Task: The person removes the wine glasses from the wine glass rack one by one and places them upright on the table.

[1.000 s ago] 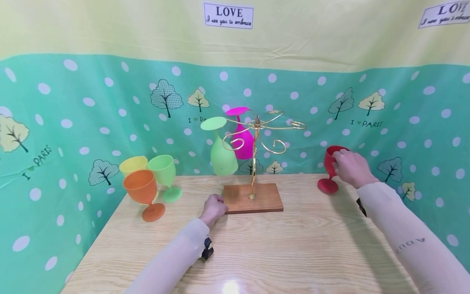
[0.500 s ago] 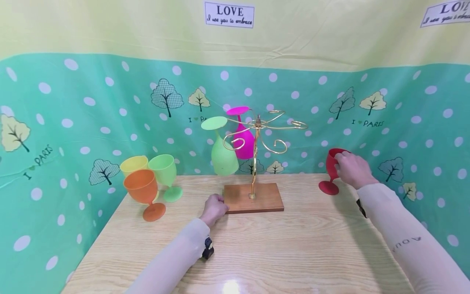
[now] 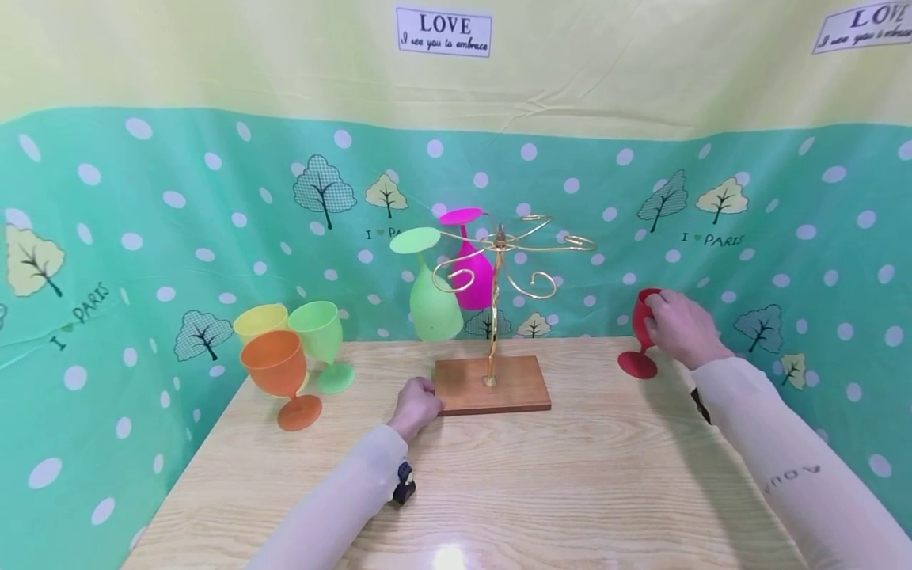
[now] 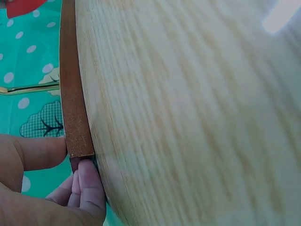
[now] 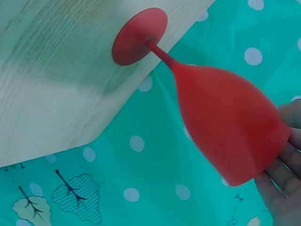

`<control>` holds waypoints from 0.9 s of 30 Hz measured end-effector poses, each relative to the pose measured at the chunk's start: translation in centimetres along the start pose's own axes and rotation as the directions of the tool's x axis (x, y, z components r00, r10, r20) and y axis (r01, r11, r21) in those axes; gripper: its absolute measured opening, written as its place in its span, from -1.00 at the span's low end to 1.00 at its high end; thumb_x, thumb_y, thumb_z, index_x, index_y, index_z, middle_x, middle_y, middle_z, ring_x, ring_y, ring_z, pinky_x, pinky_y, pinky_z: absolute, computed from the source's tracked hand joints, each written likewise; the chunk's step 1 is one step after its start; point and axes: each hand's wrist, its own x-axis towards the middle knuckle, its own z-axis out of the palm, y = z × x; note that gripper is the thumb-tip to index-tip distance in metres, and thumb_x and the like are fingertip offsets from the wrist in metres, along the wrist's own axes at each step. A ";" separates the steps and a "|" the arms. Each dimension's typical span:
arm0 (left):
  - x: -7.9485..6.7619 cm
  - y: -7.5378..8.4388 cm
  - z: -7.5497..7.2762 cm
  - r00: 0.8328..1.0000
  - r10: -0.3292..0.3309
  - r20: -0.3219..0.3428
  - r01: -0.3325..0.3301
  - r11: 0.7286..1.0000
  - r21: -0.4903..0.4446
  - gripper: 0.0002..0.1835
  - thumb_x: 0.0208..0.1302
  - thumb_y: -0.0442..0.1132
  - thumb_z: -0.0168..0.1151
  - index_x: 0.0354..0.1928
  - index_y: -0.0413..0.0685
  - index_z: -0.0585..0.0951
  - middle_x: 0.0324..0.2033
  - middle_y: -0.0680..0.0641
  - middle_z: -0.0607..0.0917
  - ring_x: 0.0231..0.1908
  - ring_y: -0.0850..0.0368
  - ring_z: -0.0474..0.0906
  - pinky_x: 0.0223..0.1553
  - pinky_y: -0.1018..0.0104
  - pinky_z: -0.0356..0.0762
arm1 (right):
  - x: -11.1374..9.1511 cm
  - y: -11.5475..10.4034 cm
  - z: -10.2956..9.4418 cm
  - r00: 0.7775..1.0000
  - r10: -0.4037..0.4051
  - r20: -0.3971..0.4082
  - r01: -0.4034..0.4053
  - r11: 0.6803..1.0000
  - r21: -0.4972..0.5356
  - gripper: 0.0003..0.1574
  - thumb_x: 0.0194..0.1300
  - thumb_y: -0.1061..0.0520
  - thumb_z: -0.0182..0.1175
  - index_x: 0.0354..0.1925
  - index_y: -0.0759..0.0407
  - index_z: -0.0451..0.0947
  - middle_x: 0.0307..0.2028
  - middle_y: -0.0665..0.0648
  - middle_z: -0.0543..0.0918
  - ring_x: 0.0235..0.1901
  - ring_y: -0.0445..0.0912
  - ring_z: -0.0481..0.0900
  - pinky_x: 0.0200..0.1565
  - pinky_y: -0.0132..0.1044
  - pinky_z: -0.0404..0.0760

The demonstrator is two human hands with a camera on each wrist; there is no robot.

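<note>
My left hand (image 3: pixel 416 405) pinches the near left corner of a wooden base (image 3: pixel 516 388); the left wrist view shows fingers on its top and end. A gold wire stand (image 3: pixel 492 317) with curled arms rises from this base. On its left arms a light green goblet (image 3: pixel 436 309) and a magenta goblet (image 3: pixel 474 277) hang upside down by their feet. At the far right, my right hand (image 3: pixel 684 328) holds a red goblet (image 5: pixel 221 122) by the rim of its bowl, thumb and fingers on opposite sides. That goblet is upright, its foot low over the table.
Orange (image 3: pixel 274 366), yellow (image 3: pixel 256 318) and light green (image 3: pixel 317 336) goblets stand upright, grouped at the table's left. A patterned green and yellow curtain (image 3: pixel 598 182) encloses the pale wooden table (image 3: pixel 541 475) at the back and sides.
My right hand covers more of the red goblet's rim, and the goblet's visible bowl looks narrower. The left hand, the base and the hanging goblets have kept their places.
</note>
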 end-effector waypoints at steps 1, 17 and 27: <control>0.0 0.0 0.0 1.000 0.000 0.000 0.000 1.000 -0.003 -0.60 -0.02 -0.50 0.27 -0.05 -0.38 0.51 -0.11 -0.27 0.58 -0.14 -0.09 0.48 -0.13 0.08 0.53 | 0.0 -0.2 0.0 0.999 -0.024 -0.033 0.024 1.000 -0.004 -0.66 0.09 0.26 0.31 -0.16 0.37 0.48 -0.26 0.30 0.46 -0.25 0.17 0.39 -0.30 0.03 0.56; 0.0 0.1 -0.2 1.000 0.004 0.007 -0.004 1.000 -0.009 -0.58 -0.01 -0.49 0.27 -0.02 -0.38 0.51 -0.09 -0.28 0.58 -0.10 -0.12 0.49 -0.08 0.06 0.53 | -0.9 -6.6 1.9 1.000 -0.005 0.011 0.002 0.967 0.253 -0.58 0.27 0.06 0.20 -0.02 0.32 0.48 -0.07 0.27 0.44 -0.09 0.15 0.43 -0.11 0.09 0.57; 0.0 -0.1 -0.2 1.000 0.000 0.004 0.000 1.000 -0.004 -0.59 -0.01 -0.49 0.26 -0.03 -0.37 0.52 -0.11 -0.26 0.58 -0.15 -0.08 0.48 -0.14 0.10 0.54 | -2.2 -9.3 5.1 0.991 0.062 0.119 -0.104 0.917 0.384 -0.57 0.29 0.01 0.19 0.00 0.26 0.50 -0.05 0.22 0.48 -0.11 0.12 0.49 -0.16 0.00 0.60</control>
